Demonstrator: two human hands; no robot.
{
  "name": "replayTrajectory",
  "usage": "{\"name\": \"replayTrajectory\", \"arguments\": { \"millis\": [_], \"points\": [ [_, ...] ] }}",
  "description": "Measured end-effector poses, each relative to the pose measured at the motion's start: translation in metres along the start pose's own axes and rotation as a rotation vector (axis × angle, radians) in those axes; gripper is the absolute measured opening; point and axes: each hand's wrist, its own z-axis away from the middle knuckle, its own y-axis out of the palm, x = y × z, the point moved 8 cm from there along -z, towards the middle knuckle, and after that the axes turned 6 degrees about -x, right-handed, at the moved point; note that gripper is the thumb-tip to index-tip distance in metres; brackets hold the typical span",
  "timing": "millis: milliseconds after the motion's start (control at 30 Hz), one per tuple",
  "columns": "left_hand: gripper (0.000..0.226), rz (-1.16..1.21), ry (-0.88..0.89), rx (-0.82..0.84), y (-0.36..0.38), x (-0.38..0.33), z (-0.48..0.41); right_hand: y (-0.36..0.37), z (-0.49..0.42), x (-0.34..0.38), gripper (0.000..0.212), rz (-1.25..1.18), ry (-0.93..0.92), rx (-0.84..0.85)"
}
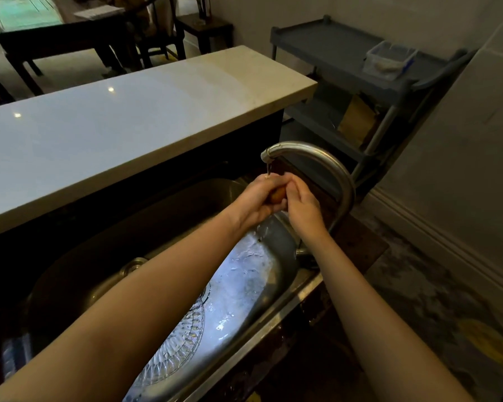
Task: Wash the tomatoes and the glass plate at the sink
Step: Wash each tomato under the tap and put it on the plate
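Note:
Both of my hands meet under the spout of the curved steel faucet [317, 163], where a thin stream of water falls. My left hand [256, 201] and my right hand [302, 207] curl together around a small orange-red tomato [278, 195], mostly hidden between the fingers. Below my forearms, the patterned glass plate [183, 343] lies in the bottom of the steel sink [276, 317], partly covered by my left arm. Water wets the sink floor.
A pale stone counter [128, 126] runs along the far side of the sink. A grey utility cart [360, 82] with a small plastic bin stands at the back right. A dark table and chairs stand in the room beyond. The wall and skirting are at the right.

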Motion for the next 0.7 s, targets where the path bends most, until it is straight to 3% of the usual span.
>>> {"name": "replayTrajectory", "arguments": {
  "millis": [100,233,300,467,700],
  "points": [
    [0.008,0.018,-0.024,-0.118,-0.008,-0.003,-0.002,-0.011,0.011,-0.016,0.036,0.056,0.058,-0.045],
    [0.034,0.032,-0.101,-0.18,-0.015,0.0,-0.002,-0.022,0.028,-0.026,0.033,0.284,0.016,-0.051],
    [0.037,0.024,-0.108,-0.163,-0.013,0.002,-0.002,-0.022,0.035,-0.026,0.03,0.411,-0.037,-0.043],
    [0.009,0.047,-0.06,-0.124,-0.006,0.002,-0.003,-0.014,0.048,-0.033,0.029,0.734,-0.071,0.045],
    [0.041,0.195,-0.134,-0.148,-0.011,0.007,0.0,-0.013,0.053,-0.049,0.028,0.826,0.024,-0.045]
  ]
}}
